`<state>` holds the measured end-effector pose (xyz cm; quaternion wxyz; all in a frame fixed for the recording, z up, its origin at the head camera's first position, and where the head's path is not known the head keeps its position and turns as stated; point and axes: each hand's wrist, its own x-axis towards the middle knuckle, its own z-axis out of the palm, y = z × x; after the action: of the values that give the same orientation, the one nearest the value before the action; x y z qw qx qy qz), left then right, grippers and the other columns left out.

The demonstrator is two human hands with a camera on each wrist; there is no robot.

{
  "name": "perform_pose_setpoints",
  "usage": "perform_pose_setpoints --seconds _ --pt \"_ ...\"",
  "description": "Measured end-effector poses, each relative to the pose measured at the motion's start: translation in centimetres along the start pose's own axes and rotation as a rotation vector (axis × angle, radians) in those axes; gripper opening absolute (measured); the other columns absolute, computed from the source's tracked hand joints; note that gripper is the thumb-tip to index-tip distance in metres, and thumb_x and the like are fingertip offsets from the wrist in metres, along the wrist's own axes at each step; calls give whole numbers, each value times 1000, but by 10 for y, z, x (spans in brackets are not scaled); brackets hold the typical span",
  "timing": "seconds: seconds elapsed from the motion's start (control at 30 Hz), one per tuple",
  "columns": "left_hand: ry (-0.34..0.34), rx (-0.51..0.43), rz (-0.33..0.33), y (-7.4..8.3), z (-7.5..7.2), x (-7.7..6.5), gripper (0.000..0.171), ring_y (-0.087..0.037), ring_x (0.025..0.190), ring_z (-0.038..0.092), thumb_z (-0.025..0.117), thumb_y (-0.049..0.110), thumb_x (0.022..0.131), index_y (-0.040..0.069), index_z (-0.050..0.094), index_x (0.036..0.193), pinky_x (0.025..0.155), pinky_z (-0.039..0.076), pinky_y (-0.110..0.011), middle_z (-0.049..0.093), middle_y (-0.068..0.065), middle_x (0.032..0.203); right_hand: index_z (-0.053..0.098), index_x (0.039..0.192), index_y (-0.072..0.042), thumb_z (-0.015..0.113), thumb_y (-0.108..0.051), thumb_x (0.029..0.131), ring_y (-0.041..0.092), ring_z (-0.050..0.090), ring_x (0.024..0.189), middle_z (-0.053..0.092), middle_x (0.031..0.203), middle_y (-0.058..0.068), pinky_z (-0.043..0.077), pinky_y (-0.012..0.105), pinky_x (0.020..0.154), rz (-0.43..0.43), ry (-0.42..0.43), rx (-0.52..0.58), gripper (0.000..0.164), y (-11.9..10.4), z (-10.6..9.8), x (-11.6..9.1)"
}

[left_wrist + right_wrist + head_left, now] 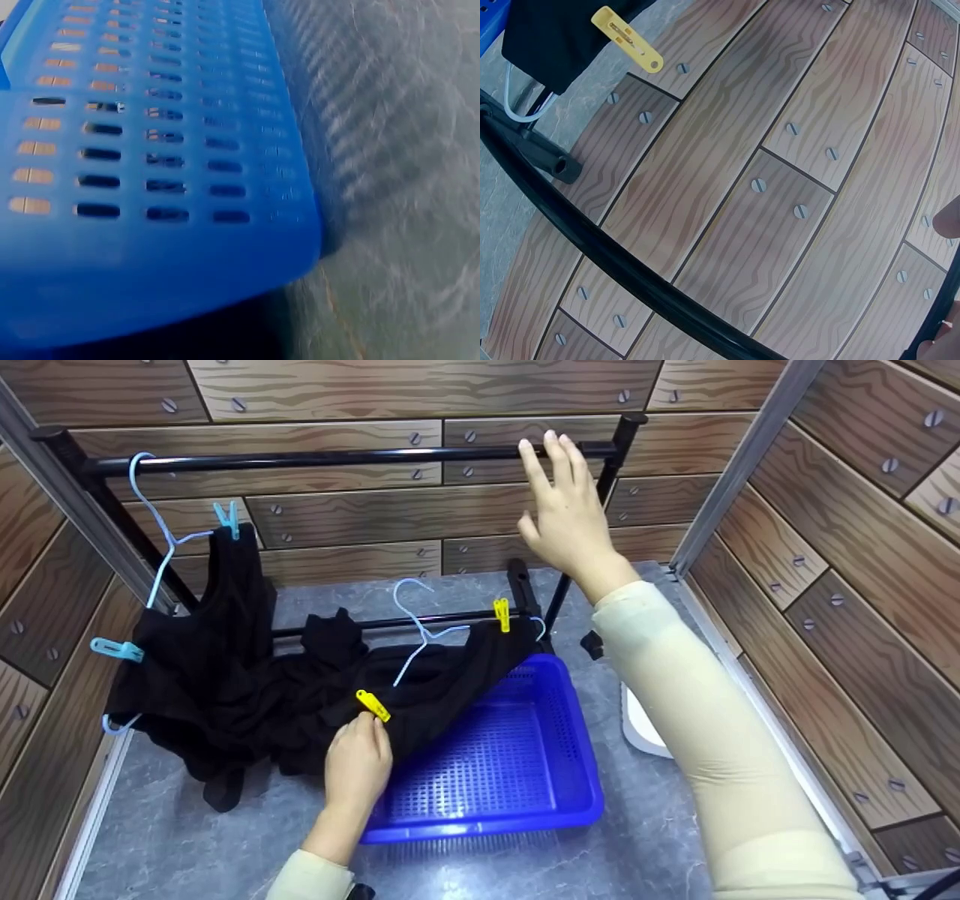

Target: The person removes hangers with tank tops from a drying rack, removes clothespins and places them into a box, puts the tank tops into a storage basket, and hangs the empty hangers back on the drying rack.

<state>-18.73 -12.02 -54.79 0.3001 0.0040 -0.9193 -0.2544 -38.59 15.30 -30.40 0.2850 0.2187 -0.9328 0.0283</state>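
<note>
Black cloth (450, 682), yellow clothespins (502, 615), pale-blue hangers (425, 637), turquoise clothespins (117, 649), deep-blue basket (487, 765), grey marbled floor (645, 817), brown wood-grain walls (345, 521)

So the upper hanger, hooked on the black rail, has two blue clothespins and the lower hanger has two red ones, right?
Almost! The lower hanger has two yellow clothespins, not red ones; the head view shows it. The upper hanger, hooked on the black rail, does have two blue clothespins.
</note>
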Motion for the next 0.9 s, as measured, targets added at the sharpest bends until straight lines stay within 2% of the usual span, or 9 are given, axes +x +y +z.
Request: perform_pose_setpoints --seconds 0.1,0.2,0.4,0.6,0.9 --pt "12 36 45 -2 0 1 19 -33 64 51 49 16 90 3 55 76 62 39 -43 55 -9 64 6 149 -22 52 -29 84 28 2 139 7 152 13 2 38 111 1 -1 -1 80 0 0 0" --pt "8 49 48 -4 1 2 20 -32 66 50 49 17 90 3 56 78 65 36 -42 57 -9 67 6 149 -23 52 -29 84 28 2 139 7 152 13 2 38 111 5 -2 -3 79 0 0 0" --pt "-29 22 -23 -3 1 1 21 -29 71 52 48 20 92 5 58 82 74 35 -43 60 -8 71 6 149 -23 51 -29 84 28 2 139 6 152 12 2 38 111 5 -1 3 79 0 0 0" --pt "-20 26 -97 1 2 -1 20 -27 75 53 47 20 92 7 59 85 78 34 -47 62 -7 76 7 149 -21 52 -28 84 29 4 139 8 151 14 4 39 111 0 9 4 79 0 0 -1" --pt "-9 60 -165 5 4 -1 20 -25 79 54 48 22 92 8 59 84 76 34 -48 62 -5 76 5 149 -23 51 -29 84 28 1 139 6 152 12 5 40 111 2 5 1 80 0 2 0"
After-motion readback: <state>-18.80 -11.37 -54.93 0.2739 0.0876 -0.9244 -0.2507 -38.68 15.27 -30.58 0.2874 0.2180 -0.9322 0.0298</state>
